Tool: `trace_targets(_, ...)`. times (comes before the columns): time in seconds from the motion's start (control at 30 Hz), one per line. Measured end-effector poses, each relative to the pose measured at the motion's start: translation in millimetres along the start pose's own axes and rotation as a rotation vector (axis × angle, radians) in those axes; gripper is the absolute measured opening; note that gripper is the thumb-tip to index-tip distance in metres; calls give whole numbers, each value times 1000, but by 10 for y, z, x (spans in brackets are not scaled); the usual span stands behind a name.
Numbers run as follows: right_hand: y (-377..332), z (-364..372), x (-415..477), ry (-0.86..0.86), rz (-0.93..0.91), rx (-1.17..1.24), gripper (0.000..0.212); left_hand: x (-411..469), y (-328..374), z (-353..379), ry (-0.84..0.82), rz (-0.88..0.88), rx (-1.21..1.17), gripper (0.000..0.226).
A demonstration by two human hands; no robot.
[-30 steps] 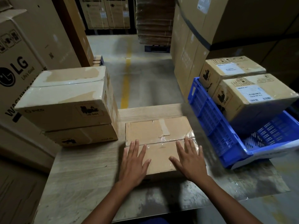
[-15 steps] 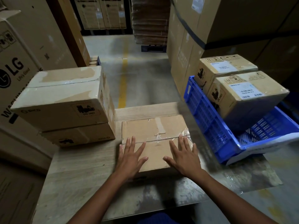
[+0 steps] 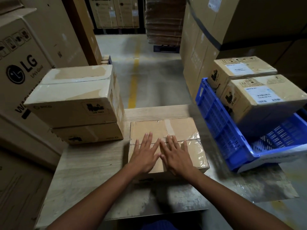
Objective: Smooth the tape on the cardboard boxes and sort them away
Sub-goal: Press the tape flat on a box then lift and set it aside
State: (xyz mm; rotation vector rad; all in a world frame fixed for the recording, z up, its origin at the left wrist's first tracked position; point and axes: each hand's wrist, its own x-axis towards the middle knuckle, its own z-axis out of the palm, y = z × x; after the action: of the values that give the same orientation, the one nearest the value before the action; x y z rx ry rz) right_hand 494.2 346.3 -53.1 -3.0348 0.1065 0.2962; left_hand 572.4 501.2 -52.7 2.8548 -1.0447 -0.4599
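your left hand [image 3: 144, 155] and right hand [image 3: 178, 157] lie flat on top of the cardboard box [image 3: 149, 128], palms down, fingers straight and a bit spread, gripping nothing. the hands are now side by side at the middle of the lid, with the inner fingers touching or nearly so; it's blurred there, can't tell which. half a second ago they were well apart, one on each side of the lid's near half, so both have slid inward and a little forward. fingertips now reach the seam where the clear tape [image 3: 191, 141] runs across the lid; the tape looks wrinkled and shiny at the box's right edge.

the box sits on the counter [image 3: 91, 163], same spot as before, just right of the stack of two boxes [image 3: 74, 97] and apart from the blue crate [image 3: 216, 117] on the right. the crate is tilted and holds two labelled boxes [image 3: 265, 97], unchanged. a big lg carton [image 3: 20, 68] stands at far left. the view has shifted slightly, nothing else has moved.
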Motion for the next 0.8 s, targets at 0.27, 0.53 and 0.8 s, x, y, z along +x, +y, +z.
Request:
trace_targets(0.27, -25, -255, 374, -85, -23, -54, 66, 281, 8, -115, 29, -19, -24, 59)
trace_targets(0.53, 292, -208, 577, -192, -10, 8, 81, 422, -123, -13, 76, -77, -5, 66)
trace_targets(0.8, 544, -55, 265, 6, 187, 45, 79, 366, -151, -48, 267, -515, -375, 72)
